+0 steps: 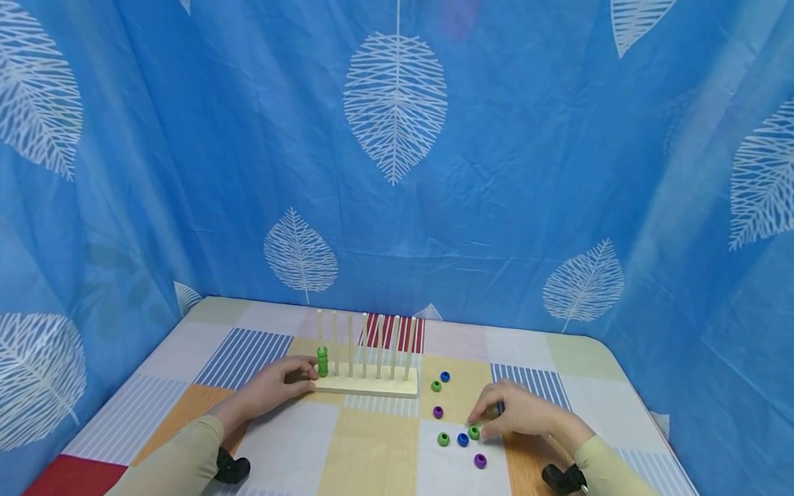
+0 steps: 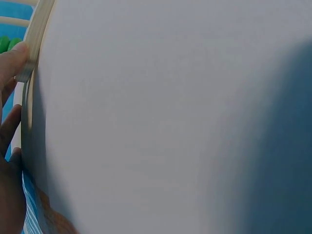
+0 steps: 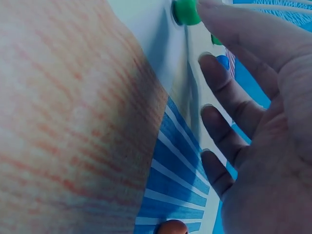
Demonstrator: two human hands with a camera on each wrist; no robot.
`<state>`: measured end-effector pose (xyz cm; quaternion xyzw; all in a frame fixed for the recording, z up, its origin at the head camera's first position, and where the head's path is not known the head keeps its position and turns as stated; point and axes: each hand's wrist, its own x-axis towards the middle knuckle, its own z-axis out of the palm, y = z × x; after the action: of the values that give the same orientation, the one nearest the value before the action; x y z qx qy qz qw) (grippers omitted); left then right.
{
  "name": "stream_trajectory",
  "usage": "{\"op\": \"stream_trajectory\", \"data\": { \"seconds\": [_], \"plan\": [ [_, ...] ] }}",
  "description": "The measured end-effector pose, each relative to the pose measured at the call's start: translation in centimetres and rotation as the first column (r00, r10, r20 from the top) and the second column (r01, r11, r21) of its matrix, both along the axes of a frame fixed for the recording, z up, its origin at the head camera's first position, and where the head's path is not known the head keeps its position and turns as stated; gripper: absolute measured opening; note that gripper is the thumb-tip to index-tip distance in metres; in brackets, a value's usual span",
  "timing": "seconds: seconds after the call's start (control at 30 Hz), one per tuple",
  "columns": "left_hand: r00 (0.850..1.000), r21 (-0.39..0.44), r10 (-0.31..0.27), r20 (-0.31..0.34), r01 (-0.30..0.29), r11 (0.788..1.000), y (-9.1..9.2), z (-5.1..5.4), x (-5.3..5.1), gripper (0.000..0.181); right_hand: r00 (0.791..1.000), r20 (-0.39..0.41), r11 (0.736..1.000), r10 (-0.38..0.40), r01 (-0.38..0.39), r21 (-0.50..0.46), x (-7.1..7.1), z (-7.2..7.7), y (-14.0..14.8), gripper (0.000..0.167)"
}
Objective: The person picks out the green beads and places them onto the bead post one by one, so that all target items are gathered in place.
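A pale wooden rack point(image 1: 366, 385) has a row of upright pegs, with green beads point(image 1: 323, 362) stacked on its leftmost peg. The left hand point(image 1: 280, 386) grips the left end of the rack; in the left wrist view the thumb of this hand point(image 2: 10, 122) lies on the end of the base point(image 2: 36, 36), beside the green beads. Thumb and index finger of the right hand point(image 1: 522, 411) are around a green bead point(image 1: 474, 432) on the table. The right wrist view has the thumb of that hand point(image 3: 273, 112) at the bead point(image 3: 186, 12), other fingers loosely bent.
Left of the right hand lie a blue bead point(image 1: 462, 440), a green bead point(image 1: 443, 439) and a purple bead point(image 1: 438, 412). Another purple bead point(image 1: 480, 461) is nearer the front. Farther back are blue point(image 1: 445, 377) and green point(image 1: 436, 386) beads. Blue curtains point(image 1: 503, 208) surround the patchwork-covered table point(image 1: 370, 451).
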<state>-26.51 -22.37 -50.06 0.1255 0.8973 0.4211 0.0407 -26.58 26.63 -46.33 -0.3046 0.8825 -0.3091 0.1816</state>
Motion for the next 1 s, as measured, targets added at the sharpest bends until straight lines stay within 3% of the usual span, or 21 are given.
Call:
{"op": "stream_trajectory", "data": {
  "seconds": [0.33, 1.0],
  "plan": [
    [1.000, 0.017, -0.005, 0.008, 0.005, 1.000, 0.01, -0.05, 0.01, 0.006, 0.999, 0.054, 1.000, -0.001, 0.000, 0.021, -0.38, -0.22, -0.29, 0.019],
    [1.000, 0.010, -0.005, 0.013, 0.005, 1.000, -0.07, 0.02, 0.01, 0.006, 0.999, 0.040, 0.999, -0.020, 0.018, 0.035, -0.40, -0.64, -0.44, 0.018]
  ]
}}
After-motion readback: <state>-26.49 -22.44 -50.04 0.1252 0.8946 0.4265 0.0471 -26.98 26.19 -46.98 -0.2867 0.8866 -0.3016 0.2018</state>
